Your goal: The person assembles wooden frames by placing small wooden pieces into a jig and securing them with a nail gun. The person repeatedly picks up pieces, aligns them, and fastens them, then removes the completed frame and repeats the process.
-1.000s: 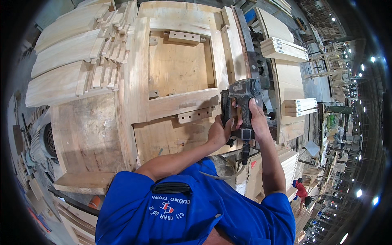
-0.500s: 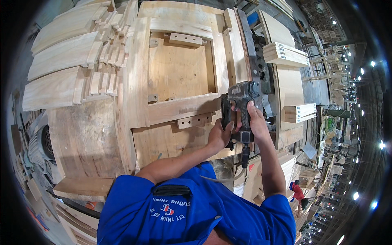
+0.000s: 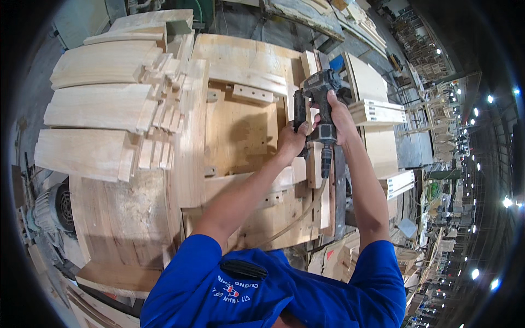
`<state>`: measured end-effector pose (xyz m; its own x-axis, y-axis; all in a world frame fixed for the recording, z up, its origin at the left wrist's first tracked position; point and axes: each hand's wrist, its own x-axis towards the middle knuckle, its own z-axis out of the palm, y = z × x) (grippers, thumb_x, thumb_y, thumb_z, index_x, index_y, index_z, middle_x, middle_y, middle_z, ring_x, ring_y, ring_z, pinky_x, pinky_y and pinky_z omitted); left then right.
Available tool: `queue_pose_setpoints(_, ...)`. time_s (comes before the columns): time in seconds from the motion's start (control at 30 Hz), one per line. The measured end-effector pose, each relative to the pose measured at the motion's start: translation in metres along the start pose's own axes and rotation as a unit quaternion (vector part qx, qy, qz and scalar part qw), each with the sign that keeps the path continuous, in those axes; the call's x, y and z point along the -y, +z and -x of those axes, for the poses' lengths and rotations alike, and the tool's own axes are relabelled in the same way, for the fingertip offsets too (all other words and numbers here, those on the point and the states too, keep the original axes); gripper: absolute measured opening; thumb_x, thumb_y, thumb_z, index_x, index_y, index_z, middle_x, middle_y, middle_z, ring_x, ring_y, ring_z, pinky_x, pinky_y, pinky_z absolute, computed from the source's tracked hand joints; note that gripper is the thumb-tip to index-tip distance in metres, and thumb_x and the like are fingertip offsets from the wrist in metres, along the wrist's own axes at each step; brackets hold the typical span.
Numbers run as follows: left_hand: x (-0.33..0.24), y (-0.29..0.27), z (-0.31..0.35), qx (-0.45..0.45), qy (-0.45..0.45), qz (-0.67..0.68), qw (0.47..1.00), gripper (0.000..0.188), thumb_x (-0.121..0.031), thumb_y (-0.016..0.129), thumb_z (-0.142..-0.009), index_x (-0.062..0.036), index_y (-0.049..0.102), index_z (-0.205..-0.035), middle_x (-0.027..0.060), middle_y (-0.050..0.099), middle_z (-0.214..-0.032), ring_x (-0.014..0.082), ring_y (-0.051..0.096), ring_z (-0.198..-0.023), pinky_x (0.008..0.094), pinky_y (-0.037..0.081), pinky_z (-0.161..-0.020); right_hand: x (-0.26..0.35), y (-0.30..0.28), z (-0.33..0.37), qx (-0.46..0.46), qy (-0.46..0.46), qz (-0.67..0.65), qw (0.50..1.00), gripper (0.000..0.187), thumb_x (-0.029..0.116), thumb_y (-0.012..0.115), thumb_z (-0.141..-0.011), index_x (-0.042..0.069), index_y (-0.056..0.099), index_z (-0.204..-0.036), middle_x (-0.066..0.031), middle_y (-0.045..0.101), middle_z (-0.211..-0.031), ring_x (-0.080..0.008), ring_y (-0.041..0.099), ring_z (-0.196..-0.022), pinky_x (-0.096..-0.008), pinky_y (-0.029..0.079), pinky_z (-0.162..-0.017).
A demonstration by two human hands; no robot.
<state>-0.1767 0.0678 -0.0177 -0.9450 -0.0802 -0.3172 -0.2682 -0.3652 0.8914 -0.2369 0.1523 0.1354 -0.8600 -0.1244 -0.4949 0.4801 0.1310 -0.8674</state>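
A black air nail gun is held up over the right rail of a wooden frame. My right hand wraps its grip. My left hand is closed round the lower end of the gun's magazine, its fingers partly hidden. From the grip's base a pale air hose curves down toward my body. The frame lies on a plywood board, with a drilled wooden block inside its far rail. The gun's nose is hard to make out against the wood.
Stacks of curved wooden slats stand at the left, next to smaller strips. Bundled pale boards rest on a panel at the right. A dark metal rail runs along the board's right side. A motor sits at the lower left.
Both hands have carried the nail gun away from my body, from the frame's near right corner toward its far right side. My arms are stretched farther out, and more hose shows.
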Motion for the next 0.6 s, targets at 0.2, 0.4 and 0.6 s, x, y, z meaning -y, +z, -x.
queue_pose_setpoints(0.2, -0.003, 0.000, -0.047, 0.020, -0.074, 0.066, 0.995, 0.033, -0.033, 0.065, -0.109, -0.0022, 0.069, -0.118, 0.0019, 0.069, -0.088, 0.0115, 0.063, -0.065, 0.0302, 0.054, -0.058, 0.012, 0.002, -0.060, -0.019, 0.047, 0.022, 0.998, 0.059, 0.056, 0.044, -0.112, 0.001, 0.061, -0.099, -0.0104, 0.061, -0.065, -0.0261, 0.064, -0.050, -0.0407, 0.057, -0.047)
queue_pose_setpoints(0.4, 0.005, -0.001, -0.043, 0.031, -0.075, 0.106, 0.991, 0.032, -0.032, 0.066, -0.108, -0.0009, 0.073, -0.114, 0.0018, 0.073, -0.095, 0.0093, 0.061, -0.063, 0.0281, 0.052, -0.056, 0.001, -0.002, -0.061, -0.020, 0.070, 0.035, 0.997, 0.065, 0.060, 0.042, -0.111, 0.001, 0.068, -0.105, -0.0064, 0.063, -0.066, -0.0202, 0.065, -0.052, -0.0348, 0.059, -0.051)
queue_pose_setpoints(0.6, 0.003, -0.004, -0.046, -0.027, -0.006, 0.120, 0.992, 0.029, -0.030, 0.068, -0.108, -0.0026, 0.073, -0.116, 0.0017, 0.075, -0.098, 0.0086, 0.062, -0.068, 0.0280, 0.053, -0.059, 0.016, 0.013, -0.062, 0.006, 0.025, 0.035, 0.999, 0.060, 0.056, 0.044, -0.112, 0.001, 0.066, -0.103, -0.0082, 0.062, -0.066, -0.0224, 0.064, -0.052, -0.0383, 0.059, -0.050)
